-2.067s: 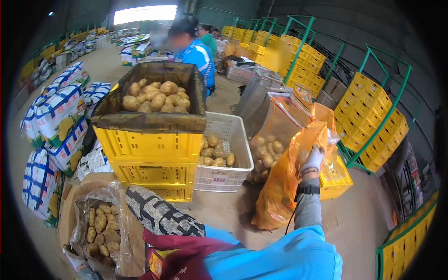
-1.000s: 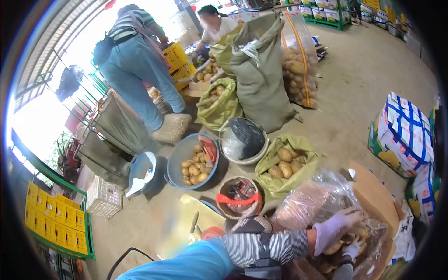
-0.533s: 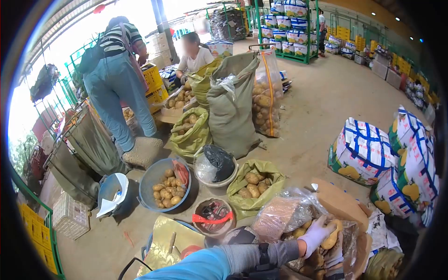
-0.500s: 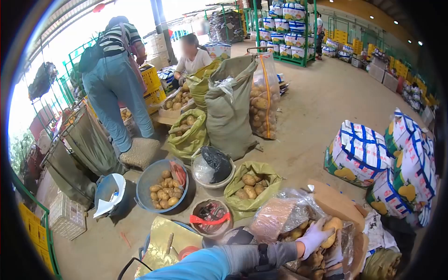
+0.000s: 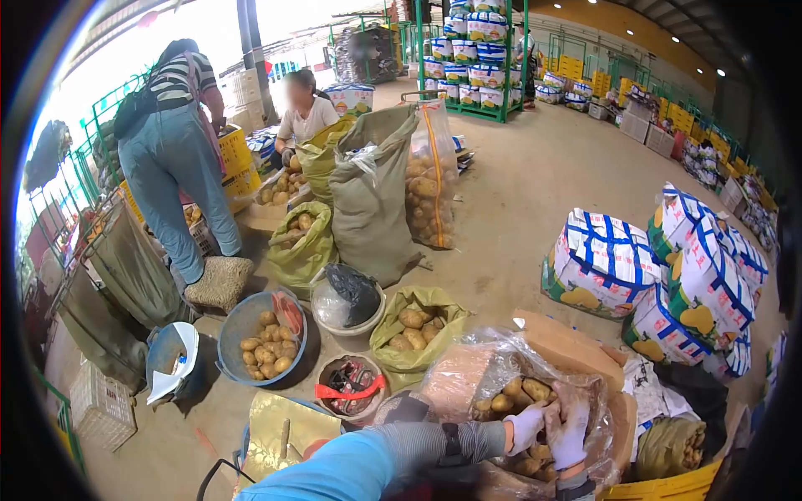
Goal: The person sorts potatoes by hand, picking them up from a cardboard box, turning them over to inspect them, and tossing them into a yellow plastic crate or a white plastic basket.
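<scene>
Both my hands wear pale gloves and meet above a cardboard box (image 5: 576,346) lined with clear plastic (image 5: 480,355). My left hand (image 5: 525,427), reaching in from the left in a grey-striped cuff, has its fingers bent in toward the other hand. My right hand (image 5: 570,427) points downward beside it, fingers curled. What lies between the two hands is mostly hidden. Several potatoes (image 5: 514,394) rest in the box just beyond my fingers, and more show below them.
An open green sack of potatoes (image 5: 418,302) and a blue basin of potatoes (image 5: 301,321) stand left of the box. Packed white-and-blue bags (image 5: 603,263) are piled at right. A tall sack (image 5: 372,196) stands ahead; two people (image 5: 180,159) work beyond.
My left hand held a large potato over the box's right side; it has moved left and down, against my right hand, and that potato no longer shows clearly. The view has turned right.
</scene>
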`<action>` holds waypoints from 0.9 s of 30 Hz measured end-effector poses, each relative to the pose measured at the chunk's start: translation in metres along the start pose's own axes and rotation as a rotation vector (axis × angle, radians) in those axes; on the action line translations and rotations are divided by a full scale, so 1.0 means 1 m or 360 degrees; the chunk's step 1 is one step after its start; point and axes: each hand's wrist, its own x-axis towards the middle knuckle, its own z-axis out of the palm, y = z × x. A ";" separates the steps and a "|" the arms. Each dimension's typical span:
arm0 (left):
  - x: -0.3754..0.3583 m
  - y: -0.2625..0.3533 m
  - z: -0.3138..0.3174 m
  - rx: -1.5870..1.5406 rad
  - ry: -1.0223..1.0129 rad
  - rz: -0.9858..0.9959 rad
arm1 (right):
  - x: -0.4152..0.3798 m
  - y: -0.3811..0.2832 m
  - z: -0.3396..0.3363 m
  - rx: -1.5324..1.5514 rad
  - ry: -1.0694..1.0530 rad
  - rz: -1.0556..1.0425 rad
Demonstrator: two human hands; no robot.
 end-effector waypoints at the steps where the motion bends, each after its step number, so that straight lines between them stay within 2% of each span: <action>1: 0.000 -0.004 -0.008 0.0283 -0.0054 0.0143 | -0.004 0.015 0.007 0.0029 0.0092 0.0093; 2: -0.017 0.006 0.000 0.0575 -0.0082 0.0297 | -0.009 0.041 0.016 0.0132 0.0097 0.0230; 3: -0.033 0.017 0.008 0.0849 -0.0084 0.0457 | -0.009 0.062 0.022 0.0464 0.0161 0.0569; 4: -0.022 0.016 -0.003 0.1326 -0.0177 0.0726 | -0.008 0.075 0.021 0.0616 0.0211 0.0835; 5: -0.011 0.016 -0.013 0.1775 -0.0198 0.1042 | -0.009 0.091 0.008 0.0114 -0.0024 0.0720; 6: -0.007 0.020 -0.024 0.2423 -0.0334 0.1603 | -0.026 0.125 0.011 -0.0221 -0.0149 0.0554; 7: -0.024 0.019 -0.002 0.1539 -0.0310 0.1092 | -0.025 0.113 0.000 0.0185 0.0002 0.0901; 8: -0.026 0.024 0.007 0.1042 -0.0388 0.0657 | -0.039 0.138 0.014 0.0568 0.0170 0.1080; 9: -0.029 0.029 0.016 0.0521 -0.0336 0.0258 | -0.032 0.112 -0.003 0.0960 0.0296 0.1308; 10: -0.020 0.033 0.014 0.0349 -0.0428 0.0015 | -0.035 0.114 -0.008 0.0827 0.0261 0.1137; 11: -0.023 0.036 0.023 0.0215 -0.0424 -0.0071 | -0.038 0.115 -0.013 0.0692 0.0241 0.0969; 12: -0.026 0.044 0.032 0.0091 -0.0400 -0.0127 | -0.023 0.080 -0.032 0.1141 0.0369 0.1111; 13: -0.023 0.044 0.033 0.0009 -0.0419 -0.0165 | -0.021 0.072 -0.037 0.1389 0.0338 0.1059; 14: -0.021 0.044 0.032 -0.0077 -0.0418 -0.0188 | -0.025 0.076 -0.032 0.1375 0.0279 0.0887; 15: -0.014 0.045 0.027 -0.0166 -0.0589 -0.0279 | -0.022 0.071 -0.034 0.1367 0.0225 0.0714; 16: -0.012 0.040 0.027 -0.0111 -0.0465 -0.0249 | -0.025 0.058 -0.033 0.1277 0.0266 0.0838; 19: -0.015 0.034 0.040 0.0022 -0.0099 -0.0082 | -0.027 0.060 -0.036 0.1317 0.0277 0.0840; 21: -0.013 0.034 0.047 0.0066 -0.0068 0.0000 | -0.027 0.060 -0.044 0.1302 0.0297 0.0811; 22: -0.013 0.034 0.050 0.0084 -0.0051 0.0040 | -0.025 0.057 -0.048 0.1509 0.0371 0.0959; 24: -0.019 0.040 0.045 0.0115 -0.0268 -0.0083 | -0.021 0.052 -0.053 0.1919 0.0523 0.1267; 25: -0.020 0.041 0.043 0.0131 -0.0378 -0.0147 | -0.022 0.046 -0.047 0.1328 0.0559 0.1053; 27: -0.019 0.036 0.039 0.0116 -0.0375 -0.0077 | -0.023 0.031 -0.029 0.0160 0.0571 0.0566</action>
